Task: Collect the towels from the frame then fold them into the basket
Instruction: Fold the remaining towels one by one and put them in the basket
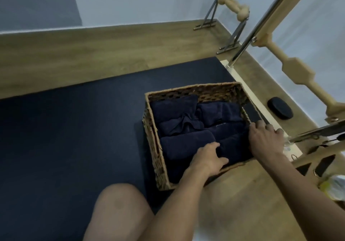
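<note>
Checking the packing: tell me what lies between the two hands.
A folded dark towel inside the basket lies between the left hand and right hand, per the head view.

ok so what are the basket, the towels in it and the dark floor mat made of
Basket: woven natural fibre, likely wicker or seagrass, matte brown, by its plaited strands.
Towels: navy terry cloth, apparently cotton, by the soft fuzzy pile.
Mat: dark, smooth, matte, perhaps foam or rubber; the look leaves it open.
</note>
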`<state>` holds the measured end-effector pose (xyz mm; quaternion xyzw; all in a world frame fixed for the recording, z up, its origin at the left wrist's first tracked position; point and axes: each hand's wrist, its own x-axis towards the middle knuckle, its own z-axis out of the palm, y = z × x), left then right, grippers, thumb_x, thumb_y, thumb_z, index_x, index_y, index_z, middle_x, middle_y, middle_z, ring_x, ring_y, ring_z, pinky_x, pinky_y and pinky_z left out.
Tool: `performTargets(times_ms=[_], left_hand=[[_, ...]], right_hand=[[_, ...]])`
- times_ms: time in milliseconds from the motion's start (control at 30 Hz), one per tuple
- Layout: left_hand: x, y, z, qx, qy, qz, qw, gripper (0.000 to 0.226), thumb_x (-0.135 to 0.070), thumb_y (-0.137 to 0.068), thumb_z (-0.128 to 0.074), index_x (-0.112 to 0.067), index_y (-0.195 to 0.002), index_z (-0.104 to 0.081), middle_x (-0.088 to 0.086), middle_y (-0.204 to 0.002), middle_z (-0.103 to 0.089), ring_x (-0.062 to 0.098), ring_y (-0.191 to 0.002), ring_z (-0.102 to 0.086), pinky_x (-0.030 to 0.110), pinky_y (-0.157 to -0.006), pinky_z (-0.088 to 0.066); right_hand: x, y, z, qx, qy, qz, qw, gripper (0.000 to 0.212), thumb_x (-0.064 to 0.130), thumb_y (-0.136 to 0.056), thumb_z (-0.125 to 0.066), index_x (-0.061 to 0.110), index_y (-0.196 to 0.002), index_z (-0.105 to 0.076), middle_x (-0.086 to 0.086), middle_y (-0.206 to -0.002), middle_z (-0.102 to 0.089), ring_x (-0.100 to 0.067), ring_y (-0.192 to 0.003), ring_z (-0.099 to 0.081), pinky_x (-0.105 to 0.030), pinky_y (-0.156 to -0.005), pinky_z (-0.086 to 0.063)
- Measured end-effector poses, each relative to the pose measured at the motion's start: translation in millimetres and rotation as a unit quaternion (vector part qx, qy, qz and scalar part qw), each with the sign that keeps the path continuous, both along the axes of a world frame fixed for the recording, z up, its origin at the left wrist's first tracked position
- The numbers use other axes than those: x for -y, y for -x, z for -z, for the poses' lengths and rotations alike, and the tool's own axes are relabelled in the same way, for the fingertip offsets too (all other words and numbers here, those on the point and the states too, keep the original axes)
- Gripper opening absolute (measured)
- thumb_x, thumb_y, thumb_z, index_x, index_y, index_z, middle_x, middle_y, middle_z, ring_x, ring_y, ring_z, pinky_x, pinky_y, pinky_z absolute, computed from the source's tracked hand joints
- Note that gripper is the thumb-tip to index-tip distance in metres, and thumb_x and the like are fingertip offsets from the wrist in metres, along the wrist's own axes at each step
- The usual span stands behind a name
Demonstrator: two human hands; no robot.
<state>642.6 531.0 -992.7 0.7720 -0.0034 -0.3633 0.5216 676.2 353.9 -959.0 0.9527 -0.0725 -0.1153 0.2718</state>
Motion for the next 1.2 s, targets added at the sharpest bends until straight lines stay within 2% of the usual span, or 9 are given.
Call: performTargets(times_ms=[100, 167, 200, 367, 567, 767, 967, 1100, 1200], left_hand=[[-46.0, 12.8, -8.1, 0.016, 0.05, -0.119, 0.992, 0.028, -0.029, -0.092, -0.065, -0.024, -0.119, -0.065, -0.001, -0.108, -0.068, 0.018, -0.098, -0.065, 0.035, -0.092, -0.053], [-86.4, 22.2, -16.9, 0.02, 0.087, -0.189, 0.978, 0.006, -0.025, -0.093, -0.064, -0.025, -0.096, -0.069, 0.0, -0.094, -0.071, 0.019, -0.084, -0.068, 0.042, -0.084, -0.058], [-108.5, 28.1, -22.3, 0.025, 0.096, -0.218, 0.971, 0.006, -0.023, -0.093, -0.063, -0.025, -0.091, -0.069, 0.001, -0.091, -0.071, 0.019, -0.079, -0.068, 0.043, -0.081, -0.059], [-237.8, 74.7, -50.2, 0.093, 0.054, -0.359, 0.927, 0.01, -0.019, -0.093, -0.063, -0.02, -0.102, -0.067, 0.002, -0.093, -0.07, 0.018, -0.074, -0.065, 0.041, -0.078, -0.058], [-397.6, 158.8, -62.9, 0.141, -0.013, -0.525, 0.839, 0.015, -0.029, -0.091, -0.064, -0.027, -0.106, -0.067, -0.008, -0.097, -0.07, 0.015, -0.088, -0.068, 0.041, -0.087, -0.057], [-531.7, 247.1, -38.9, 0.139, -0.058, -0.665, 0.732, 0.016, -0.035, -0.091, -0.062, -0.029, -0.105, -0.066, -0.01, -0.098, -0.068, 0.012, -0.093, -0.065, 0.039, -0.09, -0.055], [-651.8, 348.0, 21.3, 0.072, -0.15, -0.793, 0.586, 0.013, -0.036, -0.089, -0.063, -0.026, -0.097, -0.067, -0.008, -0.092, -0.069, 0.018, -0.092, -0.067, 0.041, -0.091, -0.053], [-709.5, 394.1, 69.2, 0.025, -0.191, -0.833, 0.518, 0.021, -0.038, -0.09, -0.064, -0.019, -0.099, -0.066, -0.003, -0.091, -0.069, 0.021, -0.093, -0.067, 0.035, -0.088, -0.051], [-746.1, 411.0, 97.2, 0.038, -0.234, -0.848, 0.475, 0.032, -0.043, -0.092, -0.061, -0.016, -0.109, -0.062, -0.005, -0.093, -0.063, 0.015, -0.091, -0.061, 0.028, -0.08, -0.045]], right_hand=[[-72.4, 16.1, -7.2, 0.077, -0.174, -0.048, 0.981, 0.034, 0.029, -0.091, -0.058, 0.022, -0.125, -0.058, -0.004, -0.121, -0.059, -0.027, -0.108, -0.06, -0.045, -0.089, -0.045], [-130.9, 30.7, -12.9, 0.088, -0.339, -0.056, 0.935, 0.031, 0.028, -0.093, -0.058, 0.022, -0.123, -0.062, -0.003, -0.118, -0.064, -0.025, -0.106, -0.063, -0.042, -0.089, -0.048], [-158.8, 38.8, -15.8, 0.082, -0.407, -0.06, 0.908, 0.029, 0.027, -0.094, -0.057, 0.022, -0.122, -0.063, -0.002, -0.117, -0.065, -0.023, -0.106, -0.063, -0.039, -0.09, -0.049], [-277.7, 74.8, -28.6, 0.019, -0.575, -0.1, 0.811, 0.029, 0.03, -0.095, -0.058, 0.023, -0.123, -0.063, 0.007, -0.114, -0.067, -0.009, -0.104, -0.062, -0.027, -0.09, -0.048], [-423.2, 122.0, -37.2, -0.096, -0.632, -0.175, 0.749, 0.025, 0.036, -0.096, -0.057, 0.028, -0.119, -0.064, 0.016, -0.109, -0.066, 0.003, -0.098, -0.06, -0.014, -0.081, -0.044], [-575.4, 181.7, -25.4, -0.221, -0.646, -0.238, 0.691, 0.025, 0.037, -0.096, -0.056, 0.027, -0.117, -0.065, 0.016, -0.108, -0.067, 0.002, -0.103, -0.059, -0.019, -0.088, -0.046], [-711.5, 247.6, 19.1, -0.342, -0.617, -0.261, 0.659, 0.024, 0.037, -0.098, -0.053, 0.025, -0.115, -0.065, 0.014, -0.099, -0.065, -0.001, -0.097, -0.06, -0.016, -0.075, -0.043], [-792.9, 287.1, 59.9, -0.394, -0.586, -0.29, 0.646, 0.026, 0.036, -0.098, -0.053, 0.024, -0.118, -0.064, 0.011, -0.107, -0.066, -0.007, -0.103, -0.06, -0.024, -0.086, -0.048], [-847.9, 307.7, 91.5, -0.416, -0.56, -0.323, 0.639, 0.028, 0.035, -0.098, -0.054, 0.022, -0.12, -0.064, 0.009, -0.113, -0.066, -0.009, -0.107, -0.059, -0.024, -0.089, -0.044]])
